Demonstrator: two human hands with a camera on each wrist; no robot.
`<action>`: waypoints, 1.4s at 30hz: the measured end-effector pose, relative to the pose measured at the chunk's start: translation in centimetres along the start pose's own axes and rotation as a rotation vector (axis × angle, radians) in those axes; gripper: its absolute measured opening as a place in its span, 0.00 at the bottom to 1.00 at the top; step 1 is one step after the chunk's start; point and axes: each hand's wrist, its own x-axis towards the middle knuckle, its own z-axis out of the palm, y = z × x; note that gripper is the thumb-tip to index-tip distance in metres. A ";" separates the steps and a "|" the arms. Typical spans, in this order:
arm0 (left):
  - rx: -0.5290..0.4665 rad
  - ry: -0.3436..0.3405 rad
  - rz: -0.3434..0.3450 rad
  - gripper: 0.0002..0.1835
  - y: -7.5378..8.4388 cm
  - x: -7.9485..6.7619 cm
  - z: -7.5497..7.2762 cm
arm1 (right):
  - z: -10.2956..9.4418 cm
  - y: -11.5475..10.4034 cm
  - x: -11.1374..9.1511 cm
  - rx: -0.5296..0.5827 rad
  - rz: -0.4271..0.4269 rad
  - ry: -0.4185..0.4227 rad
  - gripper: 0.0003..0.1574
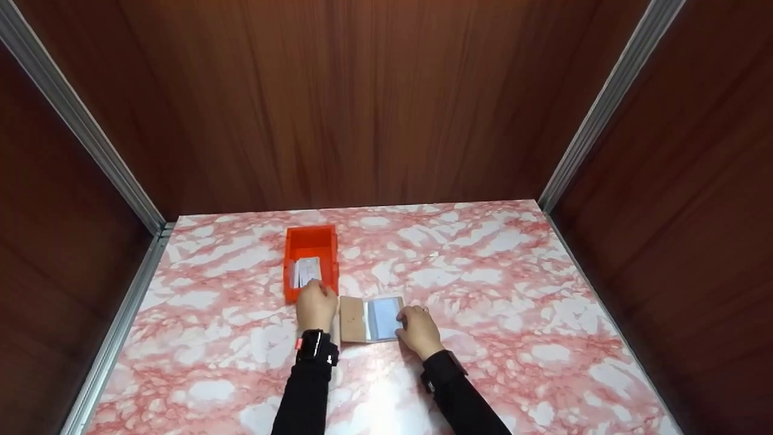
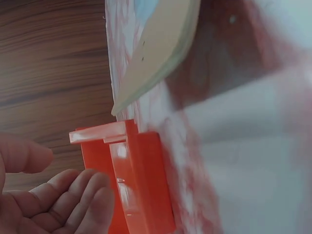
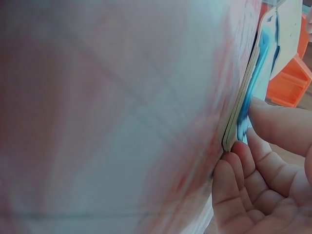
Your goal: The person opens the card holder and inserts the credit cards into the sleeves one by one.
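Note:
A card holder (image 1: 352, 319) with a tan cover and clear bluish sleeves (image 1: 385, 318) lies spread open on the table. At its right edge my right hand (image 1: 420, 329) pinches it. The right wrist view shows the thumb (image 3: 278, 124) against the sleeves and curled fingers by the cover's edge. My left hand (image 1: 317, 305) is over the near end of an orange bin (image 1: 311, 234). White cards (image 1: 310, 269) stand inside that bin, just beyond the fingertips. In the left wrist view the thumb and loosely bent fingers (image 2: 95, 200) are apart, with nothing visible between them.
The table (image 1: 483, 272) has a red-and-white marbled surface. Dark wood-grain panels (image 1: 362, 109) rise at the back and both sides, with grey metal rails (image 1: 604, 103) at the corners. The bin stands left of the card holder.

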 end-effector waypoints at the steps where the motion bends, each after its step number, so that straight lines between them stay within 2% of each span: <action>1: 0.006 -0.006 0.001 0.08 0.0 0.3 0.0 | 0.0 0.0 0.0 -0.001 0.001 0.001 0.16; 7: 0.087 -0.030 -0.007 0.15 0.1 1.9 -0.4 | 0.1 0.0 -0.1 -0.006 -0.010 0.013 0.16; 13: 0.141 -0.091 -0.037 0.13 0.0 3.5 -0.6 | 0.3 0.0 -0.2 -0.014 -0.020 0.018 0.16; 20: 0.205 -0.096 -0.067 0.14 -0.3 5.0 -0.3 | 0.2 0.0 -0.3 -0.002 -0.031 0.028 0.16; 30: 0.242 -0.174 -0.153 0.15 -0.8 5.7 0.8 | 0.1 0.1 -0.1 -0.003 -0.002 -0.013 0.15; 34: 0.281 -0.186 -0.155 0.16 -0.9 6.1 1.1 | 0.1 0.2 0.0 0.002 0.004 -0.017 0.15; 42: 0.327 -0.273 -0.195 0.17 -1.0 6.9 1.5 | 0.2 0.2 -0.1 0.007 -0.007 -0.005 0.16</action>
